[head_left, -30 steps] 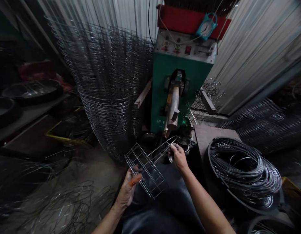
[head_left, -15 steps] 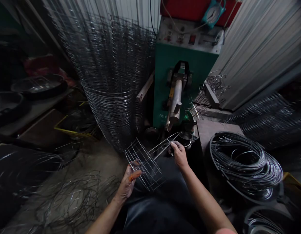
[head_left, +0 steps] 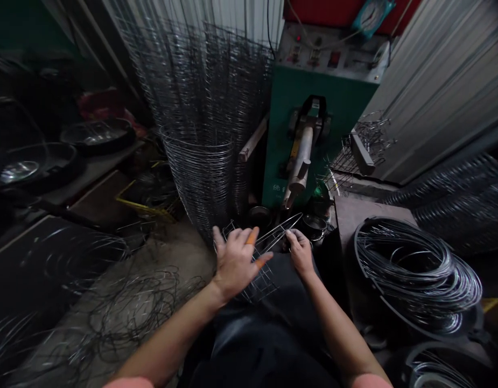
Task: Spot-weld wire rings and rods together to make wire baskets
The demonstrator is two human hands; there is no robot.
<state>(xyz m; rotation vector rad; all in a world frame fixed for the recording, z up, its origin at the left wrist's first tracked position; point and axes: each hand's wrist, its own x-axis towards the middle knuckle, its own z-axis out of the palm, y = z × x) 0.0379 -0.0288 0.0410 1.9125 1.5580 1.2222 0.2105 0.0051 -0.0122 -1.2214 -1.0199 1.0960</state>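
A small wire rack [head_left: 265,277] of thin metal rods is held out over my lap, its narrow end pointing up and right. My right hand [head_left: 300,250] pinches that narrow end. Over the wider grid part is my left hand [head_left: 238,258], palm down with fingers spread, two of them wearing orange finger covers. It hides much of the grid, and whether it touches the wires I cannot tell. Just beyond the rack stands a green welding machine [head_left: 285,178] with a thick metal arm [head_left: 301,156] jutting toward me.
Tall stacks of wire rings [head_left: 200,161] lean left of the machine. At right, a black tub [head_left: 364,269] holds coiled wire rings [head_left: 418,269]. Loose wire hoops [head_left: 139,307] lie on the floor at left, near a yellow crate [head_left: 130,202]. More wire racks [head_left: 370,134] hang behind the machine.
My left hand has come off the rack's left edge and moved up and right over the grid, fingers spreading. My right hand keeps its pinch. The whole view has shifted slightly.
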